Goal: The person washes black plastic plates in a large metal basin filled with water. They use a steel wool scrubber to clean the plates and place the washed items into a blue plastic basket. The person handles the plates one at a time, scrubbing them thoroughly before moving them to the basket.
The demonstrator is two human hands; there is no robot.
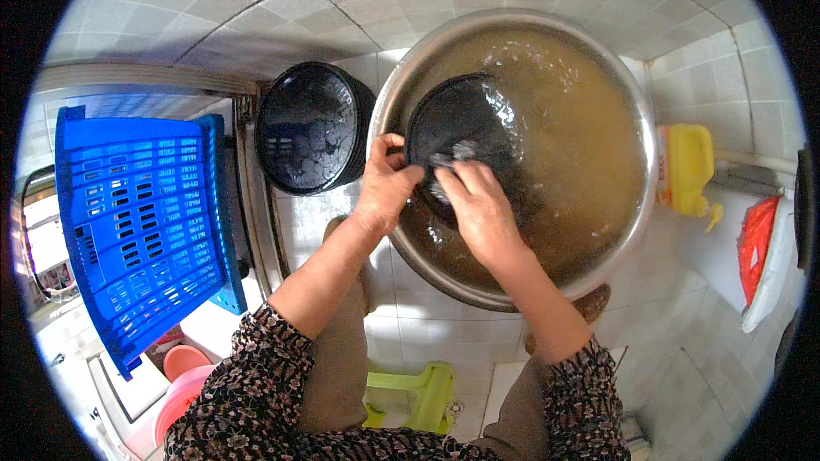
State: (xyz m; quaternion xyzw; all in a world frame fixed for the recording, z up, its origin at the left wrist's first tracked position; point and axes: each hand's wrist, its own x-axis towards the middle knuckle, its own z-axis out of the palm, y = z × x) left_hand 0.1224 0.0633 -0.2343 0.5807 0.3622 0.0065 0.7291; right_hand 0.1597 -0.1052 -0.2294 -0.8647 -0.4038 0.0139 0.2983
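A large round metal basin (647, 160) holds murky brown water. Partly in that water, a round black tray or pan (442, 109) leans at the basin's left side. My left hand (387, 186) grips its left rim between thumb and fingers. With my right hand (477, 205) I press a silvery scouring pad (462, 151), blurred, onto the black surface. The lower right part of the pan is hard to see in the water. Left of the basin stands a stack of similar round black pans (307, 128), the top one wet.
A blue plastic crate (141, 205) stands tilted at the left, with pink basins (182, 397) below it. Right of the metal basin are a yellow bottle (688, 169) and a red bag (757, 246). A green plastic stool (435, 390) is beneath me; tiled walls rise beyond the basin.
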